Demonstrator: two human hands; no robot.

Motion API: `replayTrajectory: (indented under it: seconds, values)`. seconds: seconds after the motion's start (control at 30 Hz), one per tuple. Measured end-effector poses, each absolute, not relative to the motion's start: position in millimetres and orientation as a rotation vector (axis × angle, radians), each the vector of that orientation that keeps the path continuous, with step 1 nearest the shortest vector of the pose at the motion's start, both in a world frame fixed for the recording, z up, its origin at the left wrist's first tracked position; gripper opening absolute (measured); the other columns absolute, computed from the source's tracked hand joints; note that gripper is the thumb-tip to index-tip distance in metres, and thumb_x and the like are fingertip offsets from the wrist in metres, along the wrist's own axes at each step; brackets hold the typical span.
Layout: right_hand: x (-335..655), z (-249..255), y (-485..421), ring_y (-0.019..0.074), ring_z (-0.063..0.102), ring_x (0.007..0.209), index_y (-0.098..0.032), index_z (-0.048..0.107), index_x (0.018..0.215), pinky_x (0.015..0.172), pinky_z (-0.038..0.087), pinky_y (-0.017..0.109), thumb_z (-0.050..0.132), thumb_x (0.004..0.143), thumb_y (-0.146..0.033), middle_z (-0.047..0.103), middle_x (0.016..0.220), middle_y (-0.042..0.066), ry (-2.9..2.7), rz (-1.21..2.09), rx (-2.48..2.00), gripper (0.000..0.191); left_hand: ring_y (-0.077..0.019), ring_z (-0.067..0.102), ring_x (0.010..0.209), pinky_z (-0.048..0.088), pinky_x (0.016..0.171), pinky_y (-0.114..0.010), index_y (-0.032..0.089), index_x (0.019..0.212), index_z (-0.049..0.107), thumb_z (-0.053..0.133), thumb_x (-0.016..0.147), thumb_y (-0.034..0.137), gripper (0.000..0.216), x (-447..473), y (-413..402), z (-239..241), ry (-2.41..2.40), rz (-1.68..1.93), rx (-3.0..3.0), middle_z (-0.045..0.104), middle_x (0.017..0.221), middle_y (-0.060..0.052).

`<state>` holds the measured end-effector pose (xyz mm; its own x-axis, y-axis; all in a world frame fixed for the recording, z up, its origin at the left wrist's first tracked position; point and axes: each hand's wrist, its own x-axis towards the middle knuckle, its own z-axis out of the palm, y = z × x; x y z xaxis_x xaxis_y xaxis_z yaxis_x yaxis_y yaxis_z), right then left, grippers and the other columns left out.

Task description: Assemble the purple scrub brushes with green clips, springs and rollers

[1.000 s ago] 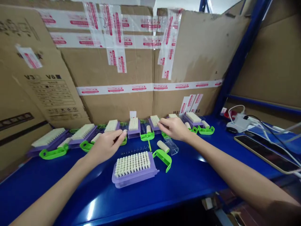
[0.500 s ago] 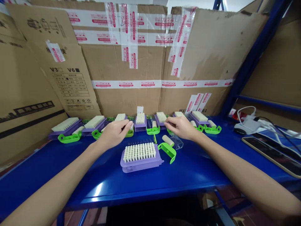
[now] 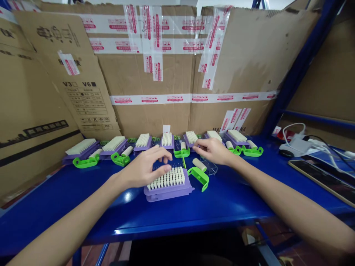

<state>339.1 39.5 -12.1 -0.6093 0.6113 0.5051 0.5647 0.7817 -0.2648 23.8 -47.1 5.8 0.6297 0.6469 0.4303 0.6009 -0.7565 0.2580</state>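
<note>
On the blue table in front of me lies a purple holder (image 3: 169, 193) with rows of cream peg-like tips (image 3: 173, 178) and thin dark wires along its far edge. Above its left part hovers my left hand (image 3: 146, 167), thumb and curved fingers apart, covering some of the tips. My right hand (image 3: 213, 151) is further back, with fingers bent and closed near the back row; whatever they hold, if anything, is hidden. Between the hands and the holder lie a green curved bracket (image 3: 200, 178), a cream roller (image 3: 199, 164) and a clear plastic piece (image 3: 212, 168).
Along the back stand several similar purple holders (image 3: 113, 146) with green brackets (image 3: 88, 162) and cream rollers. Tall cardboard (image 3: 155, 118) walls the rear. At right are a phone (image 3: 323, 177), a white charger with cables (image 3: 295, 145) and a blue post (image 3: 295, 70).
My left hand has come down and toward me from the back row to above the near holder, and its fingers have parted. My right hand has hardly moved.
</note>
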Motion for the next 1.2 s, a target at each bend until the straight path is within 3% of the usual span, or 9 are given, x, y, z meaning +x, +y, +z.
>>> replayTrajectory:
  seconds: [0.13,0.37,0.63,0.87,1.2]
  values:
    - [337.6,-12.4,37.7,0.0135,0.048,0.059,-0.019,0.072,0.092,0.065,0.032,0.032,0.055,0.106,-0.038,0.059,0.064,-0.001,-2.372,0.111,-0.870,0.029,-0.0323,0.068,0.119,0.055,0.102,-0.048,0.025,0.137,0.064,0.066,0.099,0.067,0.057,34.8,-63.1,11.7,1.042,0.531,2.793,0.072,0.131,-0.011]
    - [336.7,-13.0,38.7,0.0135,0.049,0.062,-0.019,0.071,0.092,0.067,0.034,0.032,0.055,0.107,-0.035,0.060,0.068,-0.001,-2.381,0.067,-0.821,0.027,-0.0389,0.071,0.123,0.056,0.102,-0.052,0.029,0.153,0.059,0.075,0.090,0.072,0.078,37.5,-76.9,14.1,1.178,0.368,2.872,0.072,0.140,-0.012]
    - [335.5,-12.3,35.9,0.0151,0.050,0.066,-0.020,0.069,0.091,0.068,0.034,0.032,0.055,0.107,-0.031,0.061,0.071,0.000,-2.418,-0.009,-0.784,0.024,-0.0377,0.071,0.124,0.057,0.101,-0.048,0.030,0.148,0.062,0.082,0.085,0.067,0.075,36.1,-75.9,15.3,1.192,0.374,2.795,0.073,0.136,-0.010]
    - [336.9,-10.9,36.3,0.0187,0.054,0.072,-0.020,0.064,0.086,0.072,0.035,0.035,0.050,0.110,-0.031,0.065,0.079,0.004,-2.496,-0.205,-0.756,0.030,-0.0390,0.066,0.134,0.052,0.112,-0.051,0.027,0.153,0.056,0.082,0.084,0.068,0.084,35.7,-74.5,15.4,1.233,0.286,2.748,0.070,0.145,-0.012]
    - [336.4,-13.2,39.0,0.0171,0.052,0.070,-0.020,0.064,0.085,0.070,0.035,0.033,0.051,0.110,-0.032,0.063,0.075,0.002,-2.461,-0.119,-0.763,0.030,-0.0390,0.070,0.127,0.055,0.107,-0.051,0.028,0.150,0.061,0.084,0.082,0.059,0.078,34.0,-71.2,13.8,1.192,0.343,2.755,0.073,0.139,-0.012]
